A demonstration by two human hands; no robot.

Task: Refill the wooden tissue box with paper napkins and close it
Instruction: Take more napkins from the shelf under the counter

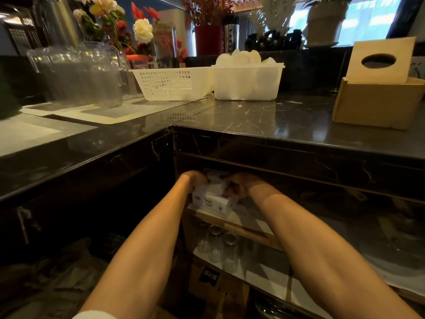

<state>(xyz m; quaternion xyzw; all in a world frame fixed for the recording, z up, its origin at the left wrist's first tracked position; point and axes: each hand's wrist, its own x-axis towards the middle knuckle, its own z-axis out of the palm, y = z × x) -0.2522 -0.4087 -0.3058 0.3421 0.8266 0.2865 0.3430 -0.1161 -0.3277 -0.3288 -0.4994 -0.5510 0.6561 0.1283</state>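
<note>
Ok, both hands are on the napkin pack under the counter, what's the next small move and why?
Probably pull the napkin pack off the shelf toward the wooden tissue box: the left hand and right hand grip it, and the box waits on the counter with its lid raised.

1. Left forearm [142, 238] and right forearm [310, 238], both bare, reach forward and down, converging.
2. Left hand [195, 179] curls over the napkin pack [211, 200] at its left end.
3. Right hand [239, 186] grips its right end, fingers curled

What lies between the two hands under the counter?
A white napkin pack. The left hand and the right hand hold its two ends. The head view shows this.
</note>
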